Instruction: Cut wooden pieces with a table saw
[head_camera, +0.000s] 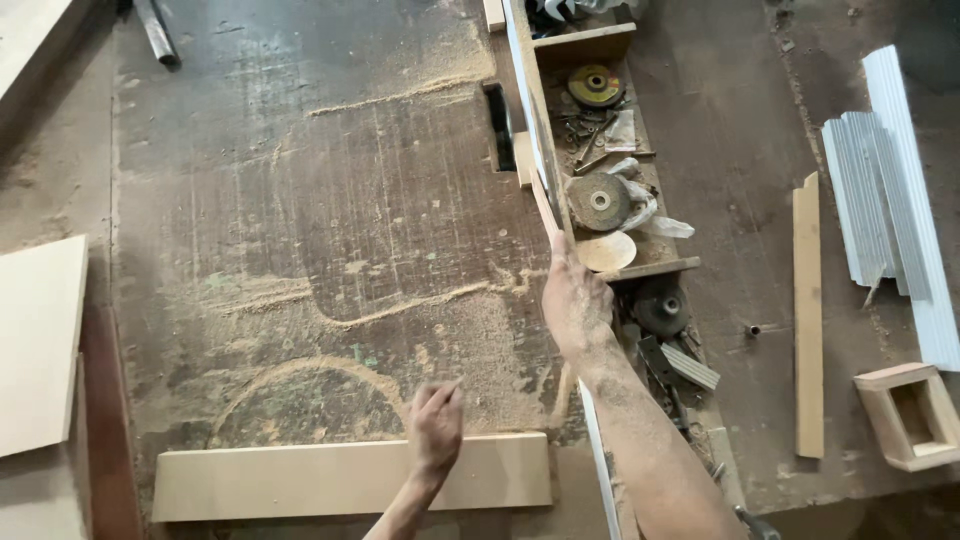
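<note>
My left hand (437, 428) hovers over the top edge of a pale wooden plank (300, 478) that lies flat along the near side of the sawdust-covered bench (300, 220). Its fingers are loosely curled, slightly blurred, and hold nothing. My right hand (575, 300) reaches forward at the bench's right edge, its fingers closed around a thin wooden strip (545, 205). The strip runs away from me along a white rail (521, 70). Just left of the strip, a dark slot with a saw blade (497, 125) is set into the bench.
A wooden trough (580, 42) right of the rail holds grinding discs (598, 201), screws and rags. Farther right lie a long wooden batten (807, 310), grey corrugated strips (880, 190) and a small open wooden box (910, 415). A pale board (38, 340) sits at the left.
</note>
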